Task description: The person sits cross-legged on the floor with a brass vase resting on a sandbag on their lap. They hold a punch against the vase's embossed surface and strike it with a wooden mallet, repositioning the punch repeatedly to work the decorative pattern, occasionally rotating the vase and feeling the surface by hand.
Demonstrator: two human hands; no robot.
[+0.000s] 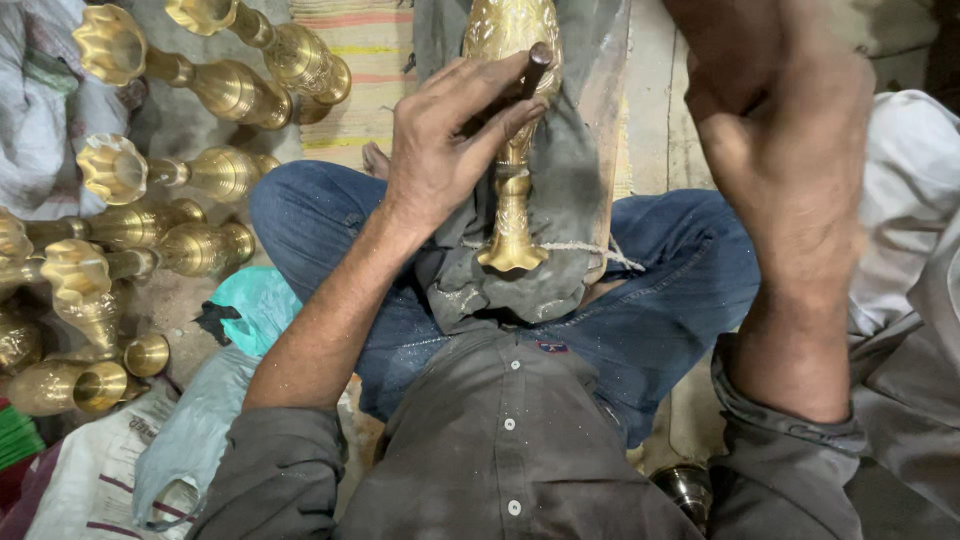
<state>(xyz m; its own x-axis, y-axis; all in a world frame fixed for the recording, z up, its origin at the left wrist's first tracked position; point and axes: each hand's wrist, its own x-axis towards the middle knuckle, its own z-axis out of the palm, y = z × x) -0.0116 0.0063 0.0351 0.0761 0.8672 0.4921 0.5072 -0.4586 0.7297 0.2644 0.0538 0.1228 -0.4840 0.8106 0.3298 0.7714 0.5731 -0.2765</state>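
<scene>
The brass vase (512, 130) is laid on a grey cloth (570, 200) across the lap, long axis running near to far, with a dark punch (535, 70) gripped against it by the left hand (450, 140), while the raised right hand (790, 130), blurred, cannot be told clenched or loose.

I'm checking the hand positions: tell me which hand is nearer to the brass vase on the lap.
Left. The left hand rests on the brass vase, holding a dark tool against it. The right hand is raised off to the vase's right, clear of it.
</scene>
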